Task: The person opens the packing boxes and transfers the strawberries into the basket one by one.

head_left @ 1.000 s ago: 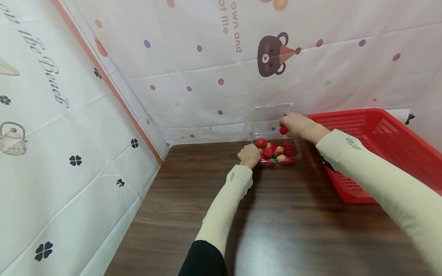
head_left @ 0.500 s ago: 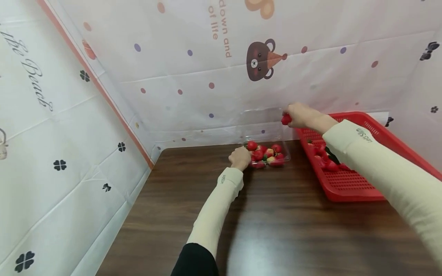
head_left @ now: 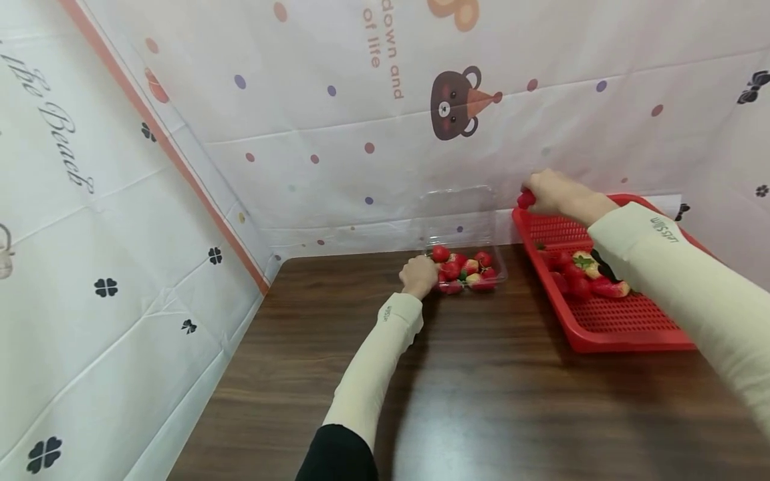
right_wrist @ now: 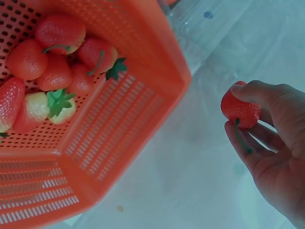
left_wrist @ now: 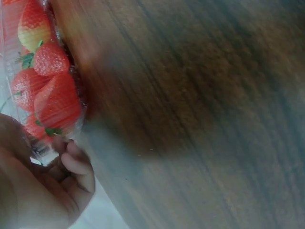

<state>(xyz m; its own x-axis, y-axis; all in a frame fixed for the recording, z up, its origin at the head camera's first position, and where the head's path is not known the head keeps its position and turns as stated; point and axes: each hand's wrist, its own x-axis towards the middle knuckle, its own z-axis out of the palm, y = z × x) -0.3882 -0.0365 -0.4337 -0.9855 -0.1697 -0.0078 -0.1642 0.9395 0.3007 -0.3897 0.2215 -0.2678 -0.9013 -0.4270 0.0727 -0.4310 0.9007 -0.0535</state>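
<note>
My right hand (head_left: 552, 191) pinches a red strawberry (right_wrist: 239, 106) between thumb and fingers, above the back left corner of the red basket (head_left: 613, 339). Its thin green stem hangs toward the palm in the right wrist view. My left hand (head_left: 419, 276) holds the near left side of a clear plastic box (head_left: 502, 272), fingers curled at its edge; the thumb's hold is hidden. Several strawberries (left_wrist: 58, 101) lie in that box, and its clear lid (head_left: 460, 200) stands raised against the wall. More strawberries (right_wrist: 57, 71) lie in the basket, some red, some partly pale with green leaves.
A brown wood-grain table (head_left: 481, 387) carries the box and basket. Behind it hangs a printed white wall covering (head_left: 289, 187), close to both containers. Another white covering (head_left: 72, 321) borders the table's left side. The basket's raised rim stands right of the box.
My right hand has lifted the strawberry from over the box and moved it right, to above the basket's corner. The left hand stays at the box. The head view has shifted slightly.
</note>
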